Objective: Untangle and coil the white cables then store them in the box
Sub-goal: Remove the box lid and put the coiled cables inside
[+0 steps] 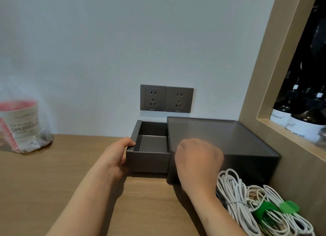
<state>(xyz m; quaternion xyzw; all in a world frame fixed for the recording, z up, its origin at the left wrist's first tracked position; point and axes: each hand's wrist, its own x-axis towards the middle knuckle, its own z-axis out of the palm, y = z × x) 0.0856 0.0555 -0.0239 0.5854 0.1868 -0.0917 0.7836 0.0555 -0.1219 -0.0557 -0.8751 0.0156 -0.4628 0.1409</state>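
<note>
Counter (70, 165): wood, carries everything.
Box (229, 140): dark grey, closed top, against the right wall panel.
Drawer (150, 161): slid out of the box's left side, no cable in it.
Cables (234, 200): white, loose bundles on the counter just in front of the box's right end, none stored yet.
Left hand (114, 156): your thumb on the drawer's front wall, fingers round its corner, gripping it.
Right hand (197, 161): curled over the box's front-left corner; gripping or only bracing, can't tell.
Ties (262, 211): green, round two bundles.
Risk: pull too far and the drawer likely drops out; ease your right hand and the box may slide; loose loops could snag and jam the drawer.
</note>
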